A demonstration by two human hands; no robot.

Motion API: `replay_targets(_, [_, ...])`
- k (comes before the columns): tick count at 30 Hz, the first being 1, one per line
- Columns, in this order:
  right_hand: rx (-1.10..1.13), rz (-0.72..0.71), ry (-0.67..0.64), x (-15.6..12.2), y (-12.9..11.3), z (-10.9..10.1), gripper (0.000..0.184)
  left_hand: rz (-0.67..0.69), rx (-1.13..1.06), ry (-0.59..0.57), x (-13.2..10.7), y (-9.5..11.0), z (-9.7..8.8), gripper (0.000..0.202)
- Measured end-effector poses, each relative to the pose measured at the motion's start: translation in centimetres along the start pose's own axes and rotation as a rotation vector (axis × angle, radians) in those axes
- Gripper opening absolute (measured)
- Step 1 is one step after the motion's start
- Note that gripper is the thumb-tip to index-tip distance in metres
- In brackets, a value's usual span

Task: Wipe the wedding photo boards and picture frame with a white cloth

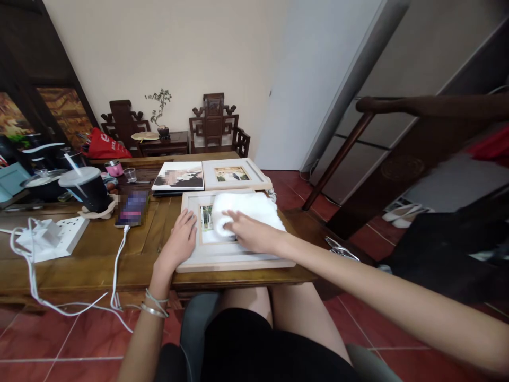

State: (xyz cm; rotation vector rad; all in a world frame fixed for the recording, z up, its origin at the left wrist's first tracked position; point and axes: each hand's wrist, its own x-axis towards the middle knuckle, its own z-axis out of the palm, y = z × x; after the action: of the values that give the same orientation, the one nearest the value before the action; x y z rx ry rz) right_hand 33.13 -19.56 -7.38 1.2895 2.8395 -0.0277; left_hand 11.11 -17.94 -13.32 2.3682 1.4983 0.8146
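Note:
A picture frame with a pale wood border and a wide light mat lies flat near the table's front edge. A fluffy white cloth covers much of it, hiding the right part of the small photo. My right hand presses the cloth down onto the frame, its fingers partly bent into the fabric. At the frame's left side rests my left hand, palm down, fingers stretched over the border. Just behind lie a second framed photo and a photo panel stacked on something dark.
On the wooden table, left of the frame, are a phone on a charging cable, a white power strip, and a dark cup with lid and straw. A carved chair arm stands at the right.

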Motion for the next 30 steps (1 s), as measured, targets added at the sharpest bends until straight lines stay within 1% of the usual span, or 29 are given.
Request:
replay_targets(2, [-0.056,0.059,0.081,2.3,1.9,1.0,0.050,-0.006,-0.001,-0.011,0.0,0.0,-0.1,0.038])
replay_targets(4, [-0.119,0.113,0.128,4.3,3.3,1.3,0.051,-0.008,0.001,-0.017,0.0,0.0,-0.3,0.038])
replay_targets(6, [-0.186,0.128,0.129,5.4,3.8,1.3,0.050,-0.010,0.004,-0.018,0.0,0.1,-0.3,0.038])
replay_targets(8, [-0.231,0.092,0.092,5.4,3.5,1.3,0.048,-0.012,0.005,-0.018,0.0,0.1,-0.3,0.039])
replay_targets(10, [-0.237,0.036,0.044,4.3,2.5,1.1,0.047,-0.013,0.002,-0.015,0.0,0.2,-0.3,0.039])
replay_targets(12, [-0.205,-0.019,-0.019,2.4,1.1,0.4,0.046,-0.014,0.002,-0.011,0.1,0.2,-0.2,0.039])
replay_targets(15, [-0.090,-0.080,-0.191,-0.9,-1.4,-2.1,0.039,-0.019,0.008,-0.017,0.1,0.3,-0.1,0.040])
replay_targets(17, [0.004,-0.078,-0.302,-2.7,-2.8,-4.1,0.037,-0.020,0.014,-0.022,0.1,0.3,-0.1,0.041])
replay_targets(19, [0.061,-0.069,-0.353,-3.6,-3.9,-5.4,0.036,-0.016,0.016,-0.016,0.0,0.2,-0.1,0.041])
replay_targets(20, [0.070,-0.069,-0.354,-3.7,-4.2,-5.5,0.036,-0.012,0.015,-0.009,0.0,0.1,0.0,0.040])
replay_targets(22, [0.058,-0.089,-0.304,-3.2,-4.5,-4.8,0.039,0.000,0.012,0.009,0.0,0.0,0.1,0.039])
replay_targets(24, [0.011,-0.109,-0.191,-2.0,-4.1,-3.0,0.043,0.010,0.013,0.020,0.0,-0.1,0.2,0.039])
replay_targets(27, [-0.060,-0.085,-0.018,0.7,-2.2,-0.2,0.049,0.027,0.016,0.019,0.1,-0.3,0.2,0.039])
replay_targets(28, [-0.078,-0.054,0.014,1.8,-1.4,0.4,0.051,0.033,0.014,0.016,0.1,-0.3,0.2,0.039])
replay_targets(30, [-0.117,0.017,0.054,4.0,0.2,1.0,0.053,0.035,0.007,0.012,0.1,-0.3,0.1,0.040])
